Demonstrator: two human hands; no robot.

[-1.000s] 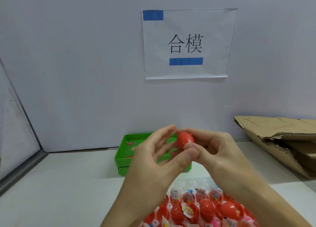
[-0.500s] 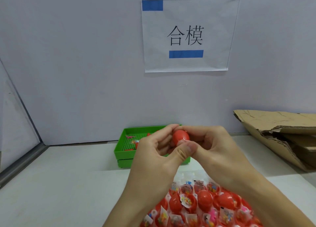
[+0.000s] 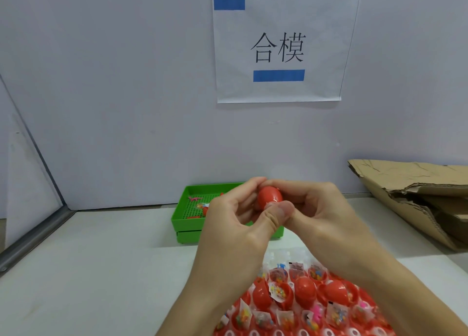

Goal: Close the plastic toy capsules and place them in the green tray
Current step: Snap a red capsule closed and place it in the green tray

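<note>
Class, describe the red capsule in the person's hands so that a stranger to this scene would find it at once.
Find the paper sign on the wall, then drop straight down to the green tray. In front of it, the left hand and right hand pinch one red capsule, lifted above the capsules in the blister sheet.

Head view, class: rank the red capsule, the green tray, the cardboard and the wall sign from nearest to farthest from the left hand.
1. Red capsule: pinched by the left hand and the right hand.
2. Green tray: just behind the hands.
3. Cardboard: far right on the table.
4. Wall sign: high on the back wall.
</note>
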